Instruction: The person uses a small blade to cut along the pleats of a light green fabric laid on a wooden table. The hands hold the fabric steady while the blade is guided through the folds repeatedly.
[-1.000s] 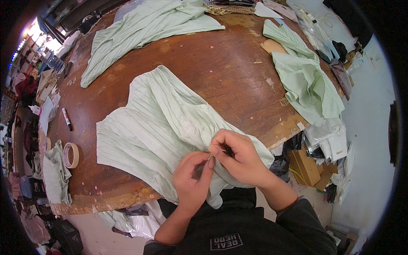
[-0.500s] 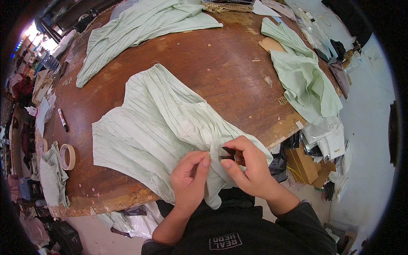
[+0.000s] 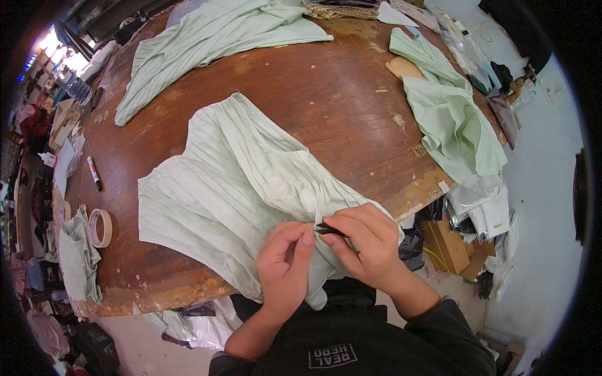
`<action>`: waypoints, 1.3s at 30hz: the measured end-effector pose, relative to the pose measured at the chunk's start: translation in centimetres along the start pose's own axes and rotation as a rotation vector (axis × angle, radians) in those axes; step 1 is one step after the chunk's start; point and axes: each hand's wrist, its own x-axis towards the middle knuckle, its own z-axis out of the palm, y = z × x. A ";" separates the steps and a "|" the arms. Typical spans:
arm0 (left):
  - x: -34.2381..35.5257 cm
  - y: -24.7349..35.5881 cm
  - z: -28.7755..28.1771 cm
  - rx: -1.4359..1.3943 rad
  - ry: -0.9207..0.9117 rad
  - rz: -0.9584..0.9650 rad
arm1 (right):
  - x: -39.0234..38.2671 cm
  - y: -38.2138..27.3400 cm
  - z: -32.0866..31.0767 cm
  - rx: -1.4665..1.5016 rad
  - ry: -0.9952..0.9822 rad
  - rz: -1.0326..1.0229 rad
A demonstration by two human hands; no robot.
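A pale green pleated garment [image 3: 213, 182] lies spread over the table, its near part hanging off the front edge against me. My left hand [image 3: 282, 266] is closed, pinching the garment's cloth between thumb and index finger. In my right hand [image 3: 371, 250] is a small pair of black thread snips [image 3: 328, 230], squeezed between thumb and fingers. The blades point left and meet the cloth right beside my left fingertips. Whether a thread lies between the blades is too small to tell.
Two more pale green garments lie on the wooden table [image 3: 338, 94], a pleated one [image 3: 219, 31] at the back and a crumpled one [image 3: 454, 119] at the right. Tape [image 3: 108, 229], a marker [image 3: 94, 173] and folded cloth [image 3: 78, 257] are at left. A cardboard box [image 3: 445, 244] stands below the right edge.
The snips' blades, apart before, are now closed together, and my right fingers have squeezed in. My right hand has shifted slightly left toward my left fingertips. The left hand keeps its pinch.
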 end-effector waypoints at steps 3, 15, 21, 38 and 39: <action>0.0 0.0 0.1 -0.013 -0.015 0.024 | -0.1 0.0 0.2 -0.003 0.015 0.007; -0.1 -0.1 0.1 0.062 -0.009 0.086 | 0.1 -0.4 0.1 0.006 0.012 0.017; -0.1 -0.2 0.1 0.132 0.019 0.139 | 0.2 -0.8 0.1 0.123 0.018 0.141; 0.0 -0.8 0.0 0.071 0.010 0.075 | -0.7 1.6 -0.9 0.301 0.314 0.571; 0.0 -0.8 0.1 0.075 0.011 0.080 | -0.5 1.5 -1.0 0.277 0.304 0.580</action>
